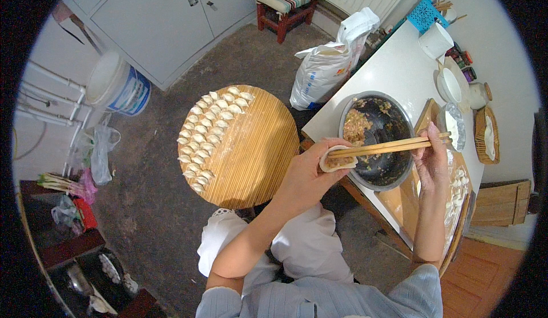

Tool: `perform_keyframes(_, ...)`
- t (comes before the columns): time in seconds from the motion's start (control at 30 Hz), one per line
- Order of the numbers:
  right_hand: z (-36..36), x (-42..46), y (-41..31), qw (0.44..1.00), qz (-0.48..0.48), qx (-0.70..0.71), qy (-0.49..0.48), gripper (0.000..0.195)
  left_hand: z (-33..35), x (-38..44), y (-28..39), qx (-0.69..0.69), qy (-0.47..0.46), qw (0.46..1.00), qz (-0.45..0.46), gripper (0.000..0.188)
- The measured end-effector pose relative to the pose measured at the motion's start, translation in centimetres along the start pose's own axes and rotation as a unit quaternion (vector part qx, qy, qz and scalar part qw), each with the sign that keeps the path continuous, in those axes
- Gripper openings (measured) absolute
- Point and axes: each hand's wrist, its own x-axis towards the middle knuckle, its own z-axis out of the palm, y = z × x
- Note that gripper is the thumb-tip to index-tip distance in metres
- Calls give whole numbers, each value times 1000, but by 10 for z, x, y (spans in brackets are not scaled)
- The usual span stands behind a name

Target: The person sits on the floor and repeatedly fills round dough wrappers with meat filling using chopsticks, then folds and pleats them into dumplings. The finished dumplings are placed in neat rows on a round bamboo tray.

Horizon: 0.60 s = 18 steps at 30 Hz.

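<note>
My left hand (306,168) cups a round dumpling wrapper (352,162) with a portion of filling (338,162) inside it. In my right hand (430,159) is a pair of wooden chopsticks (389,146), their tips touching the filling in the wrapper. Below and beyond the chopsticks stands a dark metal bowl (410,123), with minced filling (356,125) heaped on its left side. To the left, a round slatted tray (261,159) carries rows of folded dumplings (199,138) along its left part.
At right, a white table (376,76) holds a floury wooden board (400,202) with dough pieces (460,181), a flour bowl (454,127) and a wicker basket (487,136). A flour sack (325,69) leans beside it. A stool (284,7) and a bucket (115,82) stand farther off.
</note>
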Motion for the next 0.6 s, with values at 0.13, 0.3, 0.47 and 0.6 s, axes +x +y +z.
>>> perform_keyframes(0.13, 5, 0, 0, 1000, 7, -6, 16, 18, -1, 1, -1, -7, 6, 1000, -2, 32)
perform_keyframes(0.3, 2, 2, 1, 998, 23, 61, 13, 17, -3, 2, 3, -73, -3, 997, 3, 34)
perform_keyframes(0.47, 1, 0, 7, 995, 65, 73, -6, 13, -2, 1, 3, -169, -16, 986, 0, 36)
perform_keyframes(0.6, -5, 3, 8, 990, 59, 128, -8, 11, -4, -1, 9, -217, -14, 975, -47, 39)
